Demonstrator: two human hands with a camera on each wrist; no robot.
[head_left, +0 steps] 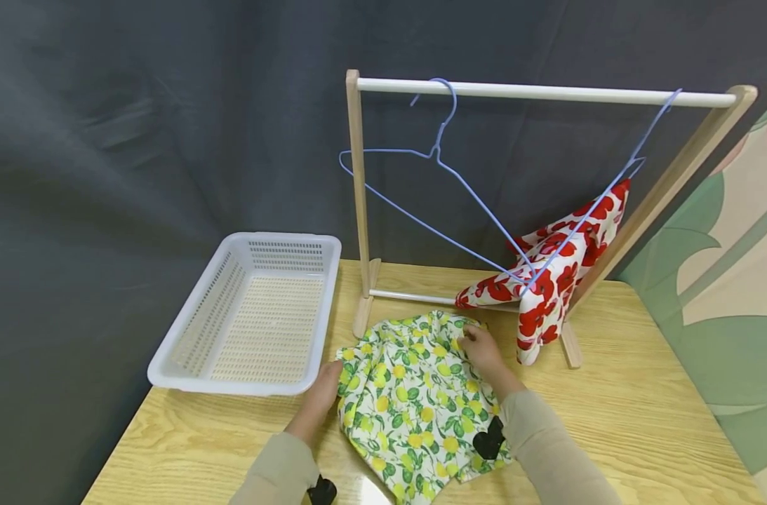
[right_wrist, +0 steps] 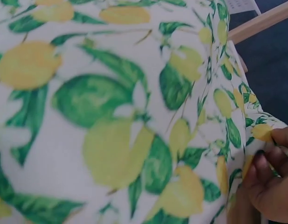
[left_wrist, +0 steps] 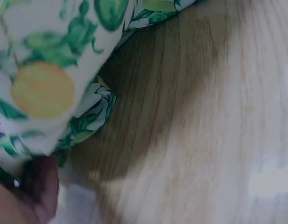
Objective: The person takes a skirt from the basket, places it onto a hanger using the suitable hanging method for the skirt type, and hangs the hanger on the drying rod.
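A white cloth garment (head_left: 415,407) printed with lemons and green leaves lies spread and wrinkled over the table's middle. At its left edge, my left hand (head_left: 322,390) pinches the fabric; in the left wrist view the thumb and fingers (left_wrist: 48,184) are at a fold, partly out of frame. My right hand (head_left: 486,353) grips the upper right edge. In the right wrist view, the right hand's fingers (right_wrist: 263,170) are bent around the cloth's border, and the lemon print (right_wrist: 118,149) fills most of the picture. The garment's exact kind is unclear.
Behind the garment stands a wooden rack (head_left: 356,175) with a white bar (head_left: 547,91). One bare blue hanger (head_left: 436,151) hangs there. Another blue hanger (head_left: 648,133) bears a red-flowered cloth (head_left: 547,301) at the right. A white plastic basket (head_left: 329,308) stands left.
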